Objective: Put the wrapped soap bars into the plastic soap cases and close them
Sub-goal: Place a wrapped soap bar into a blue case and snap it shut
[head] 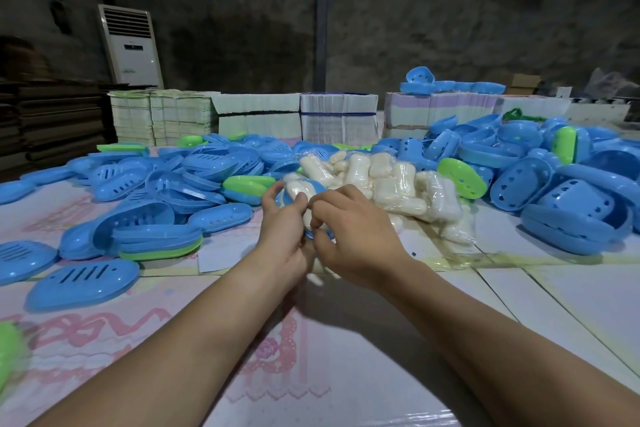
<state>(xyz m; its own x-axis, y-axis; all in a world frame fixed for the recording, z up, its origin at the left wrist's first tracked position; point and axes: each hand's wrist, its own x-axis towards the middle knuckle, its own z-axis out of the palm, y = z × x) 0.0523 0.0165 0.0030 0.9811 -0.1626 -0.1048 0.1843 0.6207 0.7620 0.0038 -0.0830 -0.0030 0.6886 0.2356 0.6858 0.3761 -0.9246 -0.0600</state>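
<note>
no readable text, air conditioner (133, 45) logo blurred, stacked packs (337, 118) print too small

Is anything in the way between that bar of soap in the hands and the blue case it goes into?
Nothing visible is. The left hand and right hand both hold the blue soap case, and a wrapped soap bar already lies in it. The fingers hide the case's near edge, so whether the bar sits fully down cannot be told.
</note>
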